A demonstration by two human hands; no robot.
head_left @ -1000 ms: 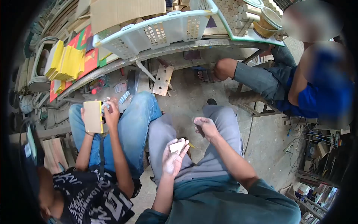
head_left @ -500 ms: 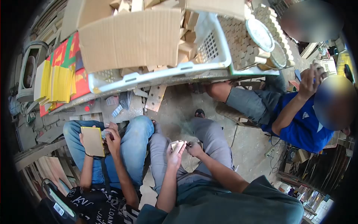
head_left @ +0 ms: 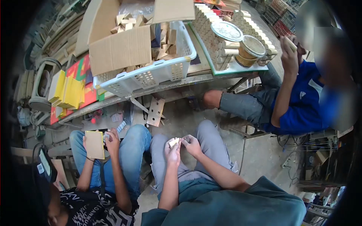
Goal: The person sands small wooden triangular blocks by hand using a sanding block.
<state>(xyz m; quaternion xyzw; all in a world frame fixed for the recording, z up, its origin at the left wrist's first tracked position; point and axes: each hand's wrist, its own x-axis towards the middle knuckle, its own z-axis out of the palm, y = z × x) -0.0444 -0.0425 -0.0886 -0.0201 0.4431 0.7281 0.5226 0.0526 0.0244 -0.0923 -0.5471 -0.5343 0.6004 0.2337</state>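
The right hand (head_left: 191, 145) had come across to the left hand (head_left: 172, 150) since a second before. Back then it hung apart, over the right knee, closed with nothing seen in it. Now both hands met over the lap, between the grey knees. So the work on the small block (head_left: 174, 142) looked to be starting with both hands.

The left hand was held up with the palm turned in. Its fingers pinched the block at their tips. The block was pale and looked like wood, but it was too small to be sure. The right hand was bent at the wrist, with curled fingers touching the block's edge. I could not tell if they gripped it or only touched it.

A person in jeans sat just beside on the left, holding a flat board (head_left: 94, 144). Ahead, a white basket (head_left: 151, 77) of wood bits sat on the table (head_left: 211, 77). A person in blue sat well apart on the right.
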